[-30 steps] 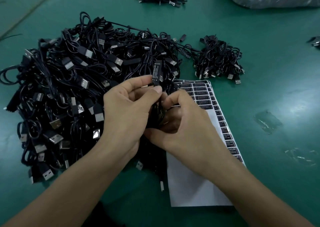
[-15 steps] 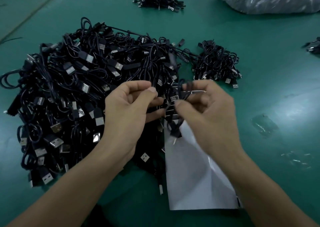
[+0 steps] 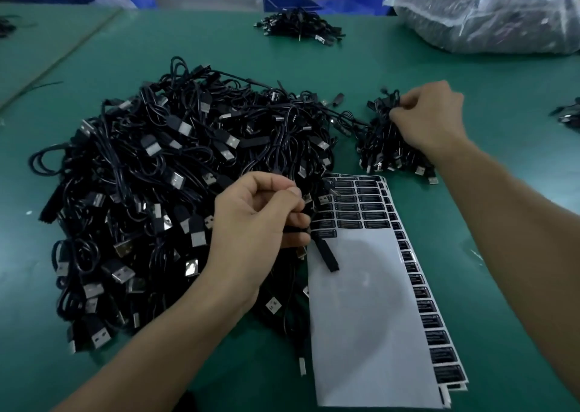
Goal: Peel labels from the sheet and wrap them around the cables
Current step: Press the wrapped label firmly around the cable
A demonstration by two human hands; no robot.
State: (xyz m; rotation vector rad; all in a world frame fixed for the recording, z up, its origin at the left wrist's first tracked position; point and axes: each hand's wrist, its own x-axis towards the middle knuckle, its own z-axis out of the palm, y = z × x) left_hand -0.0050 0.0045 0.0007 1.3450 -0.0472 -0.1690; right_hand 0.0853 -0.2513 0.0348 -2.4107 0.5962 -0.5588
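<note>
A big heap of black USB cables [image 3: 150, 191] covers the left of the green table. To its right lies the white label sheet [image 3: 370, 301], with rows of black labels [image 3: 354, 210] at its top and along its right edge. My left hand [image 3: 257, 220] hovers at the sheet's left edge with curled fingers pinching a black cable [image 3: 326, 254], whose end hangs over the sheet. My right hand [image 3: 430, 116] is stretched out to the small pile of bundled cables [image 3: 383, 151] at the far right. Its fingers grip a cable bundle [image 3: 390, 100] at the top of that pile.
Another small cable bundle [image 3: 298, 27] lies at the far middle of the table. A large clear plastic bag [image 3: 489, 12] sits at the far right, with blue bins [image 3: 290, 1] behind the table. More cables [image 3: 568, 118] poke in at the right edge.
My right hand has left the middle and carried the cable bundle right and away to the small pile. My left hand has stayed by the sheet and now pinches another cable.
</note>
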